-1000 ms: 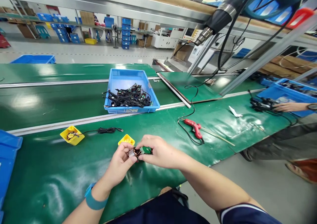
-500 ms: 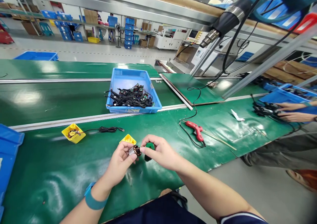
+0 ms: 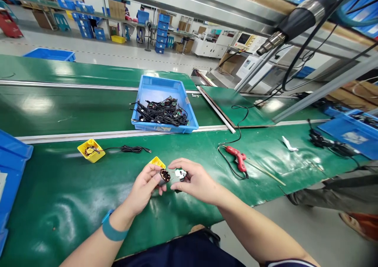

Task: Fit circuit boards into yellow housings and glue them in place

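Observation:
My left hand (image 3: 145, 189) is closed around a small round copper-wound coil part (image 3: 164, 175), held just above the green belt. My right hand (image 3: 195, 181) pinches a small light-coloured circuit board (image 3: 180, 174) a little to the right of the coil; the two pieces are slightly apart. A small yellow plastic housing (image 3: 157, 162) lies on the belt just behind my left hand. Farther left stands a second yellow housing (image 3: 91, 150) with a coiled black cable (image 3: 132, 149) running from it.
A blue bin (image 3: 164, 94) of black cables and boards sits on the middle conveyor. A red glue gun (image 3: 238, 158) with its cord lies to the right. Blue bins stand at the left edge (image 3: 10, 168) and far right (image 3: 351, 131). A heat gun (image 3: 291, 23) hangs overhead.
My hands have drawn slightly apart, and the board in my right hand has turned from its green face to a lighter face. The co-worker's hands at the right have left the view.

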### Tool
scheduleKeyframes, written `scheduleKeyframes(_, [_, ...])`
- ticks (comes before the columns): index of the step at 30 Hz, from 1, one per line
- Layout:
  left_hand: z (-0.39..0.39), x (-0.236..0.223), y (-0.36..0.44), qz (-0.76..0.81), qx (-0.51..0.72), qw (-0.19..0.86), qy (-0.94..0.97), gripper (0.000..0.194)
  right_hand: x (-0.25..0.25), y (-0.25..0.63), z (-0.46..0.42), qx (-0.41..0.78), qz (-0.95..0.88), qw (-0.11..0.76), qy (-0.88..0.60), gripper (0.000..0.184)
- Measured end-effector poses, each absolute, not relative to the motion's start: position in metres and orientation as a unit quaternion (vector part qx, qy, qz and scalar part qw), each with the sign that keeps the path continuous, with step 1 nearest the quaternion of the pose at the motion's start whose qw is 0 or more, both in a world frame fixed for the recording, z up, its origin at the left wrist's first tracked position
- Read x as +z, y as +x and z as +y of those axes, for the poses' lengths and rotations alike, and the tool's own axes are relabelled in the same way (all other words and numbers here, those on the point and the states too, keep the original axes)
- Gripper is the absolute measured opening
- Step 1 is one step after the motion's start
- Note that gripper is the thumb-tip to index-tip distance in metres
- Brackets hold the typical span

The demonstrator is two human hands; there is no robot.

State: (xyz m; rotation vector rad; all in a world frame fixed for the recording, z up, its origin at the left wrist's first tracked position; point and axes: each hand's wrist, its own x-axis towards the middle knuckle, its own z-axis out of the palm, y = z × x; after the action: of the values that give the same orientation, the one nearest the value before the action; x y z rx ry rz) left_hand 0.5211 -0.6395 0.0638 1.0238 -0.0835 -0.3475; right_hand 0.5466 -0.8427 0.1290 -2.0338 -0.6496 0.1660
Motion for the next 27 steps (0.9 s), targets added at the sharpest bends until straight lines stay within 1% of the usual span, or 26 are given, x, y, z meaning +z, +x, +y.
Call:
scheduleKeyframes(3, [-0.638,0.066,0.521,-0.013,-0.207,0.859,0.469,0.046,0.142,0.547,-0.848,0.074,-0.32,0.403,-0.854,0.047])
scheduleKeyframes(5, [-0.638,0.069,0.521,0.001,-0.251,0.852,0.459,0.05,0.15,0.547,-0.85,0.077,-0.355,0.343,-0.866,0.045])
scheduleKeyframes(7, [-0.639,0.071,0.521,0.015,-0.289,0.843,0.453,0.052,0.157,0.548,-0.849,0.077,-0.382,0.276,-0.879,0.037])
scheduleKeyframes(10, [-0.64,0.071,0.52,0.031,-0.333,0.834,0.439,0.052,0.167,0.55,-0.845,0.088,-0.405,0.182,-0.892,0.019])
scheduleKeyframes(11, [-0.641,0.07,0.52,0.033,-0.349,0.831,0.431,0.051,0.171,0.551,-0.843,0.095,-0.414,0.155,-0.892,0.016])
scheduleKeyframes(14, [-0.641,0.065,0.518,0.018,-0.395,0.82,0.414,0.052,0.182,0.552,-0.837,0.113,-0.438,0.088,-0.887,0.017])
scheduleKeyframes(16, [-0.642,0.062,0.516,-0.019,-0.397,0.819,0.413,0.055,0.188,0.553,-0.834,0.123,-0.439,0.065,-0.888,0.016])
scheduleKeyframes(19, [-0.643,0.062,0.514,-0.071,-0.379,0.814,0.435,0.055,0.195,0.553,-0.833,0.134,-0.426,0.073,-0.892,0.017])
scheduleKeyframes(22, [-0.646,0.064,0.513,-0.079,-0.33,0.814,0.471,0.049,0.196,0.551,-0.835,0.125,-0.392,0.129,-0.902,0.015])
scheduleKeyframes(23, [-0.647,0.064,0.512,-0.079,-0.295,0.817,0.49,0.047,0.196,0.55,-0.836,0.116,-0.371,0.155,-0.908,0.014])
scheduleKeyframes(25, [-0.649,0.062,0.51,-0.083,-0.198,0.81,0.545,0.045,0.191,0.548,-0.838,0.104,-0.322,0.21,-0.917,0.018])
scheduleKeyframes(27, [-0.65,0.056,0.507,-0.094,-0.097,0.774,0.618,0.041,0.184,0.547,-0.84,0.107,-0.287,0.255,-0.917,0.021])
